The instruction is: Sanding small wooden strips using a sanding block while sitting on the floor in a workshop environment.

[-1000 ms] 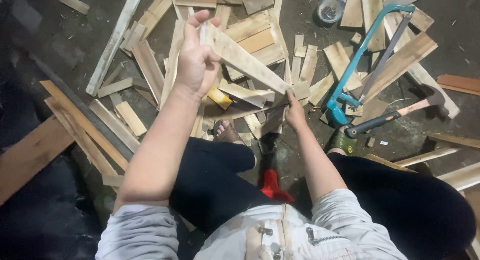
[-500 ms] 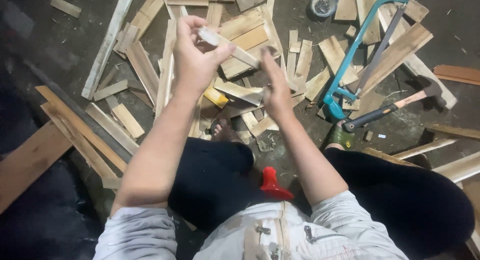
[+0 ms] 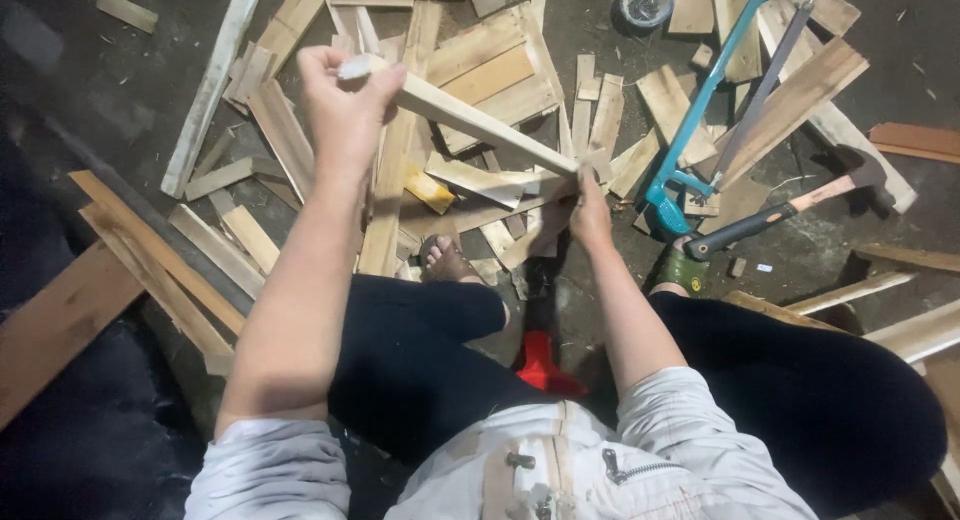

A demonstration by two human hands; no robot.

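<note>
Head view shows your left hand [image 3: 345, 110] with fingers pinching the upper end of a pale wooden slat [image 3: 470, 120], raised above the scrap-strewn floor [image 3: 130, 110], while your right hand [image 3: 585, 215] grips its lower end, near a teal hacksaw [image 3: 700, 130] and hammer [image 3: 790, 205].

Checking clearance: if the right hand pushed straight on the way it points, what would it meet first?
Probably the wood scraps piled just beyond the right hand, at the strip end it grips; depth is unclear.
</note>
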